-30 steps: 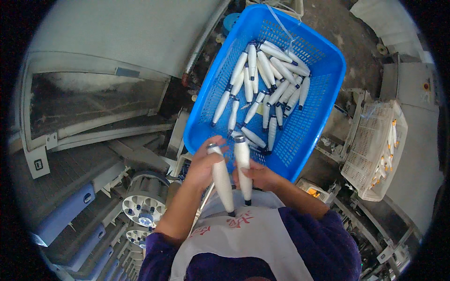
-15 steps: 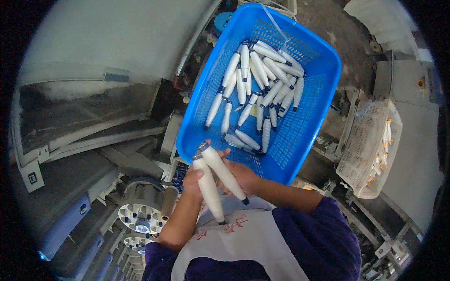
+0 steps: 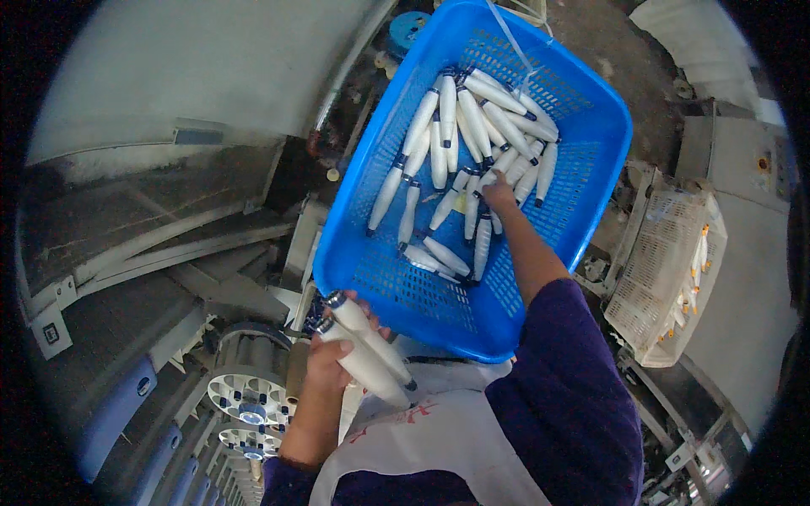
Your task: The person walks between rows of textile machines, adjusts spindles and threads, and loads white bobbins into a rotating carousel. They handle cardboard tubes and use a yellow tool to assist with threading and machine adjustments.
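a: left hand (image 3: 331,358)?
b: fingers closed around two white yarn bobbins (image 3: 364,350), dark-tipped, below the blue basket (image 3: 591,181).
a: right hand (image 3: 499,196)?
b: in the basket, touching loose bobbins (image 3: 460,135); grip cannot tell.

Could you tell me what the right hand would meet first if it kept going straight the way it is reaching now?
The right hand already seems to be at the white bobbins heaped in the blue basket, so it would probably press into them first; depth is unclear.

Grey machinery (image 3: 169,219), dirty floor (image 3: 624,59), white crate (image 3: 666,278).
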Tool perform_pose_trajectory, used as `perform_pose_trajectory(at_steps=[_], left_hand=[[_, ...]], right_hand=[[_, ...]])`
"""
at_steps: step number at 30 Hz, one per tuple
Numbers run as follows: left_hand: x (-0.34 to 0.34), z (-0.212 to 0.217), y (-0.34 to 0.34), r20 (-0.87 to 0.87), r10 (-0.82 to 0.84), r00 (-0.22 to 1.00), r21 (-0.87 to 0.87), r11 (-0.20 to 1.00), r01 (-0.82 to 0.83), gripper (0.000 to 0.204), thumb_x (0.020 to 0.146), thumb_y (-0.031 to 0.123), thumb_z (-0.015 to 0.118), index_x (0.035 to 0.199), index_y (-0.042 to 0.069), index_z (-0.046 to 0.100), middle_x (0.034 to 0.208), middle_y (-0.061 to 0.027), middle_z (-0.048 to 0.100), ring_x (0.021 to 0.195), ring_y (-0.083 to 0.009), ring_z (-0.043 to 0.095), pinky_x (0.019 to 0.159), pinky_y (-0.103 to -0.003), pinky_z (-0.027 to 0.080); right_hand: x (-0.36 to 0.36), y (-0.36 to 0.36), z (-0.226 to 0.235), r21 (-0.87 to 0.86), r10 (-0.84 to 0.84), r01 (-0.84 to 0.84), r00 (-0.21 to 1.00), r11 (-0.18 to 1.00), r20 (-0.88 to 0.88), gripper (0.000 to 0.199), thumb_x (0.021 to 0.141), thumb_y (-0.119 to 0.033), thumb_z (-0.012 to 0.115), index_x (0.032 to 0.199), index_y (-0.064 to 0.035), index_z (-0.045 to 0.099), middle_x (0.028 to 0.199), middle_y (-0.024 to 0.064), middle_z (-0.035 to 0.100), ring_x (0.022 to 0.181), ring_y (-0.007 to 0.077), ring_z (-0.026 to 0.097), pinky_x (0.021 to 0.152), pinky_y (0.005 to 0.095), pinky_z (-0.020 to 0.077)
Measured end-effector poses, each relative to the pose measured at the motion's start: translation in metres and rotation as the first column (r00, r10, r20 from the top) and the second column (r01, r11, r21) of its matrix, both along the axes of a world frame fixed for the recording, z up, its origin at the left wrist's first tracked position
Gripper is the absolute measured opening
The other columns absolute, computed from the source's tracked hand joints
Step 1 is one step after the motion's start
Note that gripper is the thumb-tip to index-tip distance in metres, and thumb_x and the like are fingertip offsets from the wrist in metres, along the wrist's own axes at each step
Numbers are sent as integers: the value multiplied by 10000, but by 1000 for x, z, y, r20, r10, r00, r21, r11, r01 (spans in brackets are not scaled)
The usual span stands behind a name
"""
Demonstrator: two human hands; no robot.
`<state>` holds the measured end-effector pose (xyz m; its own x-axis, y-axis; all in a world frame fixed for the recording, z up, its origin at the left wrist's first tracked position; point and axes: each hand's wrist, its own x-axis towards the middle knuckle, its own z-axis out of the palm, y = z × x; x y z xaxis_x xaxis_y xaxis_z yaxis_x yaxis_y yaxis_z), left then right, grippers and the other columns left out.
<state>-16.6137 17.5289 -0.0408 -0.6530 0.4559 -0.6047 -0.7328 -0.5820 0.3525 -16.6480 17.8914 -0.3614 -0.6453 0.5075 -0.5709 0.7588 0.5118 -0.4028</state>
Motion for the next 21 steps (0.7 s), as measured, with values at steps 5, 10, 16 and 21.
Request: perform_pose_trajectory(at_steps=[5, 10, 16, 21], left_hand=[[8, 0, -7, -16, 28, 999, -37, 999, -28, 612, 677, 180, 647, 1228, 81, 403, 1073, -114, 490, 986, -275, 529, 905, -504, 414], [14, 8, -15, -94, -24, 995, -34, 999, 21, 570, 683, 218, 664, 1176, 66, 420, 1053, -121, 512, 984, -299, 531, 889, -507, 418], [30, 18, -22, -133, 31, 991, -55, 998, -39, 582, 663, 238, 641, 1175, 79, 416, 1054, -132, 506, 968, -293, 530, 868, -496, 421], [45, 26, -30, -157, 50, 986, -116, 991, -68, 635, 657, 307, 673, 1190, 83, 412, 1013, -132, 492, 918, -287, 535, 837, -480, 446]], right_hand=[[-24, -3, -22, 61, -181, 180, 983, 982, 13, 674, 684, -353, 709, 1252, -182, 389, 1050, 204, 617, 981, 352, 602, 870, 399, 462], [-19, -13, -24, 86, -135, 138, 990, 987, -36, 569, 668, -313, 731, 1085, -156, 378, 962, 208, 600, 912, 359, 603, 822, 417, 473], [38, 6, -21, -124, -137, 116, 974, 986, -181, 531, 714, -274, 696, 1076, -73, 364, 957, 221, 575, 897, 370, 591, 798, 413, 471], [69, 19, 23, -78, 35, -49, 984, 996, -173, 557, 762, -282, 655, 1164, 0, 391, 981, 229, 592, 898, 370, 598, 817, 407, 471]])
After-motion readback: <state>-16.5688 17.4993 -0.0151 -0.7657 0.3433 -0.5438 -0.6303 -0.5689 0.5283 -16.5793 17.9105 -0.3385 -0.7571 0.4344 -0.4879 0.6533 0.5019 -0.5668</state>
